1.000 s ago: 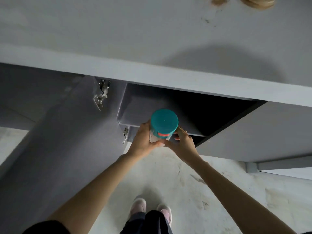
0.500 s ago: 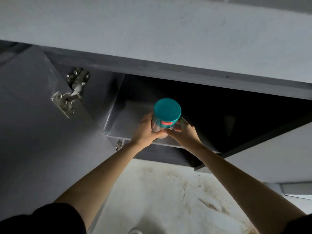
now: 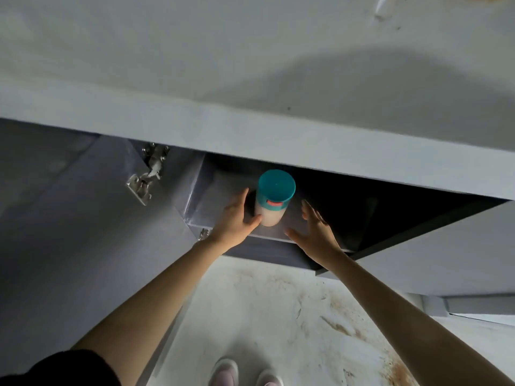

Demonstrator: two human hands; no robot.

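Observation:
A jar [image 3: 271,200] with a teal lid, a red tag and pale contents stands upright on the shelf [image 3: 225,201] of an open grey cabinet under the counter. My left hand [image 3: 235,220] is beside the jar's left side with fingers straight; its thumb touches the jar near the base. My right hand [image 3: 316,231] hovers to the right of the jar, fingers spread, apart from it.
The grey counter top [image 3: 250,65] overhangs the cabinet. The open cabinet door [image 3: 78,224] with metal hinges [image 3: 147,174] stands at the left. The cabinet's right part is dark. Stained pale floor [image 3: 278,316] and my shoes [image 3: 245,373] are below.
The jar now stands on the shelf. Both hands, which gripped it, have let go; the right hand has drawn away to the right, the left stays by its side.

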